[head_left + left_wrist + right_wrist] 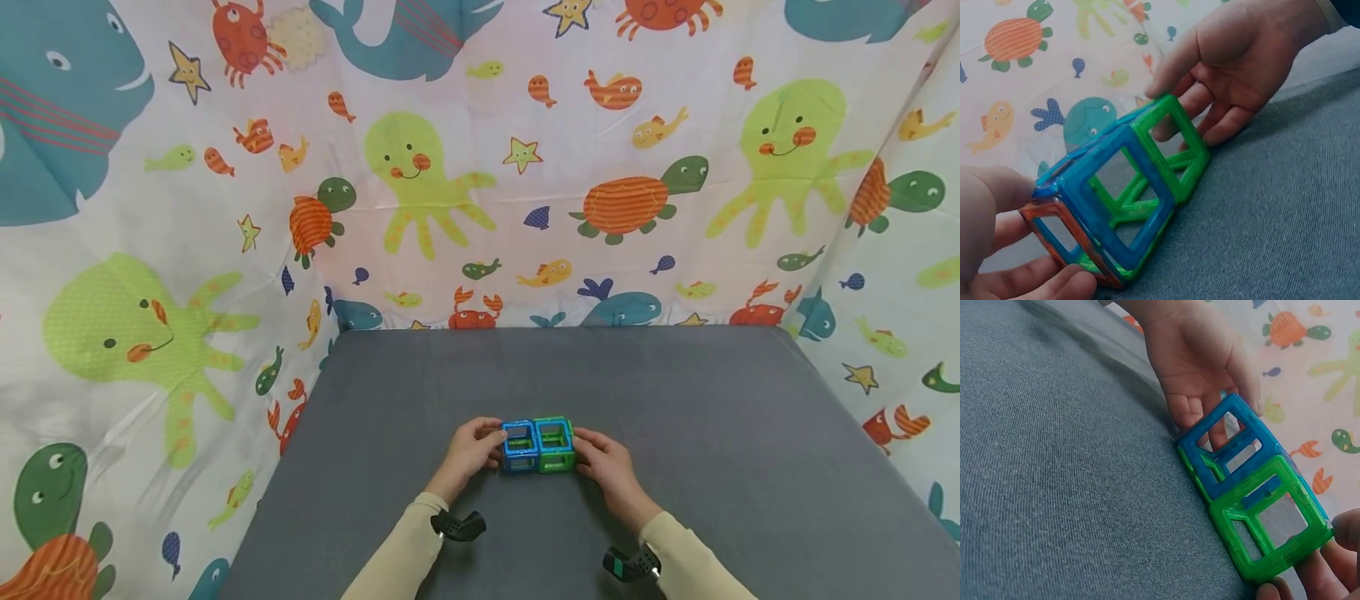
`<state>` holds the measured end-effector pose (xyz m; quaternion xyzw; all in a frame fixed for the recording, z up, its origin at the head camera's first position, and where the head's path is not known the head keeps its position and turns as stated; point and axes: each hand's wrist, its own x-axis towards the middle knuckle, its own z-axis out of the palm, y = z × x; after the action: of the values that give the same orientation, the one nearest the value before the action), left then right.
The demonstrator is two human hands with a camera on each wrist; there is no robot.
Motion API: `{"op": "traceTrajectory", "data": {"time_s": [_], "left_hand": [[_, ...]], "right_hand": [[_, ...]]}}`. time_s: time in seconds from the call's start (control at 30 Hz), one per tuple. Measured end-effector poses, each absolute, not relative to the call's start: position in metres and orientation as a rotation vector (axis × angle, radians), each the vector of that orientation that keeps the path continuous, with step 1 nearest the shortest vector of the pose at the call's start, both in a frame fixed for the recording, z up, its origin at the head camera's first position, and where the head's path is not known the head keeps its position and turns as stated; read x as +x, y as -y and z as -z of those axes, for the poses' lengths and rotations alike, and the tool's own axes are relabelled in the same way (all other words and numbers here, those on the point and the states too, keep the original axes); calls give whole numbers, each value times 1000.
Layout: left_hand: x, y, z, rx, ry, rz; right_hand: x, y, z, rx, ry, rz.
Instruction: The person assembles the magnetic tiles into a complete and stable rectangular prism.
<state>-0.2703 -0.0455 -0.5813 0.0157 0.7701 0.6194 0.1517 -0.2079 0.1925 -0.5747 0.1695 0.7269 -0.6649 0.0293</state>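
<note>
A block of square magnetic tiles (537,446), two box shapes side by side, rests on the grey table in the head view. My left hand (471,450) holds its left end, thumb at the top edge and fingers low. At the other end, my right hand (611,475) grips with thumb and fingers. The left wrist view shows an orange tile (1088,244) at the end under my left fingers. In the right wrist view, a green tile (1229,540) stands beside a blue tile (1260,434). Some fingertips are hidden behind the block.
The grey tabletop (675,392) stretches around the block. A white curtain (450,292) printed with sea animals hangs behind the table and along both sides. Each wrist wears a black band, such as the left band (457,526).
</note>
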Motion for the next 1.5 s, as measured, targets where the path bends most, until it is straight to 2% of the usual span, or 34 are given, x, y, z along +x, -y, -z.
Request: {"op": "traceTrajectory", "data": {"time_s": [0.23,0.97,1.5], "left_hand": [[-272,45,584,40,-2231,-1794],[-270,33,585,-226,-1908,-2141],[-271,31,586,-245,-1931,-2180]], "right_hand": [[-209,-194,576,507,-2240,2044],[-215,-198,575,552,-2139,2107],[-225,-192,566,640,-2163,2052]]}}
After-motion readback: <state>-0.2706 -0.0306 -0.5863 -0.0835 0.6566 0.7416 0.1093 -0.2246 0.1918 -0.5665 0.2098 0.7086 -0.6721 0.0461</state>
